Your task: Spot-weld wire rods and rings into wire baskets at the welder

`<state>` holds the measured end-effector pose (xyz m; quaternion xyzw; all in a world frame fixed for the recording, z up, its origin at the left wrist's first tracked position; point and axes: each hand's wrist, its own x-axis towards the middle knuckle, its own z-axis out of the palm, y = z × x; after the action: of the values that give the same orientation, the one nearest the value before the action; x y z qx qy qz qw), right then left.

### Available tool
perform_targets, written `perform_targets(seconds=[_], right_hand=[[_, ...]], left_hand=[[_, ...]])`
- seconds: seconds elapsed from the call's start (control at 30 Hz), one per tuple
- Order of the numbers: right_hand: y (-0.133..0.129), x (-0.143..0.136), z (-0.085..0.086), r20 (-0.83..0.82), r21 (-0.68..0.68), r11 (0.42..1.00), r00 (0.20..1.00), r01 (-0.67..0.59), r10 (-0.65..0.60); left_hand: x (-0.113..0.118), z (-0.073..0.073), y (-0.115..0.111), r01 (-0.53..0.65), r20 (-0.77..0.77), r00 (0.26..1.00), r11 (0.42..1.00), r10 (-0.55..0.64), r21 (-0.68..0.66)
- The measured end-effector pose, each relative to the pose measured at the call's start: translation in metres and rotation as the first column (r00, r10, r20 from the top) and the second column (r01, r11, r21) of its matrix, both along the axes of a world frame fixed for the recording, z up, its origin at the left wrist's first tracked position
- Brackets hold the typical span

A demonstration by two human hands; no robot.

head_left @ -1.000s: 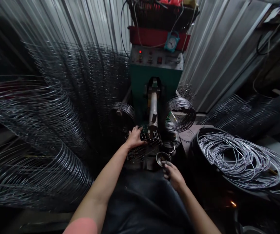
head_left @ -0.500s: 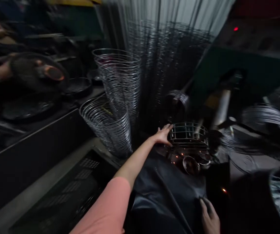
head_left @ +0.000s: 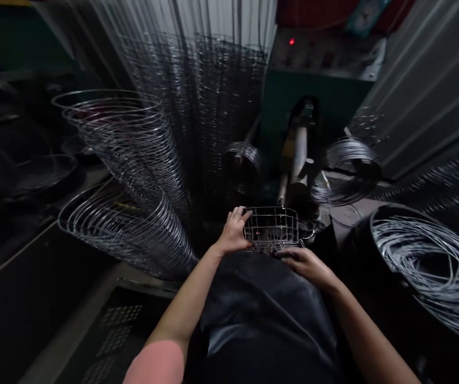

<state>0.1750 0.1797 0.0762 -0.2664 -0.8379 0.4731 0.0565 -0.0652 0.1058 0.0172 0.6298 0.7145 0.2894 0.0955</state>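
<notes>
A small wire basket (head_left: 272, 228) with a grid side stands just in front of me, in front of the machine's spindle parts. My left hand (head_left: 234, 233) grips its left end, thumb low and fingers over the upper wires. At the near lower edge of the basket, my right hand (head_left: 305, 264) has its fingers curled against the wires; the fingertips are partly hidden in shadow. A dark apron (head_left: 269, 304) covers my lap just below both hands.
Stacked wire rings (head_left: 129, 144) rise at left beside a dark plastic crate (head_left: 105, 325). Ahead stands a green machine (head_left: 271, 98) with a red light. Wire coils (head_left: 349, 152) hang at right, above a drum (head_left: 363, 256) of loose wire (head_left: 425, 277).
The view has swung right. My right hand has come up from my lap to the basket's near edge, and my left hand now grips its left end. The sparks below it are gone.
</notes>
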Motion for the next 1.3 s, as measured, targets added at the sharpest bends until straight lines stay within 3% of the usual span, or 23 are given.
perform_targets(seconds=[0.07,0.13,0.2,0.27,0.37,0.53,1.0,1.17,1.3], right_hand=[[0.001,-0.016,0.000,0.054,0.066,0.998,0.999,-0.002,-0.002],[0.001,-0.027,-0.005,0.138,0.245,0.968,0.986,0.053,-0.089],[0.000,-0.032,-0.011,0.209,0.455,0.885,0.953,0.102,-0.218],[0.000,-0.031,-0.016,0.243,0.572,0.815,0.928,0.098,-0.282],[0.003,-0.020,-0.018,0.240,0.571,0.820,0.951,0.026,-0.197],[0.011,-0.006,-0.008,0.230,0.528,0.845,0.972,-0.088,-0.043],[0.039,-0.022,-0.004,0.216,0.585,0.808,0.974,-0.076,-0.065],[0.047,-0.023,-0.002,0.255,0.612,0.785,0.964,-0.099,-0.077],[0.048,-0.024,-0.008,0.280,0.640,0.763,0.953,-0.094,-0.117]], left_hand=[[0.013,0.013,-0.002,0.026,-0.076,0.997,0.999,-0.028,-0.025],[0.026,0.023,0.000,0.069,-0.131,0.989,0.996,-0.075,-0.055],[0.036,0.030,0.004,0.082,-0.155,0.983,0.993,-0.095,-0.086],[0.042,0.034,0.008,0.072,-0.156,0.984,0.992,-0.087,-0.103],[0.045,0.035,0.014,0.079,-0.138,0.986,0.991,-0.094,-0.112],[0.042,0.031,0.025,0.109,-0.078,0.990,0.985,-0.120,-0.137],[0.020,0.026,0.059,0.122,-0.008,0.992,0.992,-0.123,-0.040],[0.017,0.016,0.069,0.179,0.075,0.981,0.984,-0.178,-0.011],[0.017,0.012,0.073,0.133,0.058,0.989,0.991,-0.132,-0.001]])
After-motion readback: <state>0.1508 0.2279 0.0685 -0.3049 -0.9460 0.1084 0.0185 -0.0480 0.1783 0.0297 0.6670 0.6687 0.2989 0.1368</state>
